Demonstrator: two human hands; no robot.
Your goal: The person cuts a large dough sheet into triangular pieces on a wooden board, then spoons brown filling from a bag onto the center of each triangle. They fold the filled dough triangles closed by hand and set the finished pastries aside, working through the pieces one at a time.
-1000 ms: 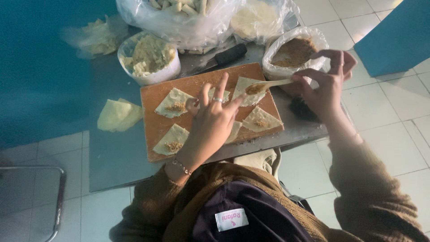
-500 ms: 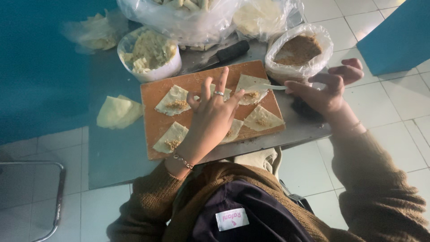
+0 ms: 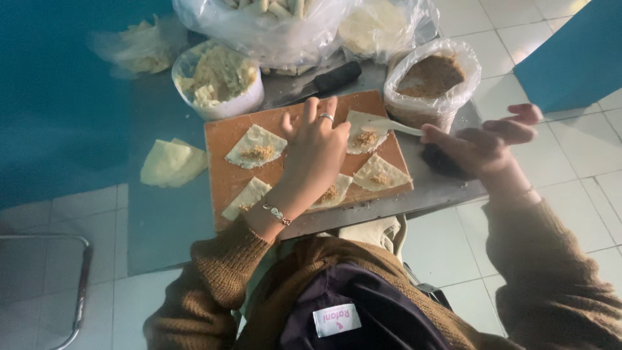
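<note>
Right hand (image 3: 479, 146) pinches a white spoon (image 3: 389, 125) — tip over a wrapper (image 3: 364, 132) just right of the flat, open left hand (image 3: 317, 146).

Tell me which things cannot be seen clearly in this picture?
Head view:
- The pale dough wrapper at the front of the orange wooden board: mostly covered by the left hand.
- The clear plastic bag of pale pieces: cut off by the top edge.
- The white spoon: handle hidden in the right hand.
</note>
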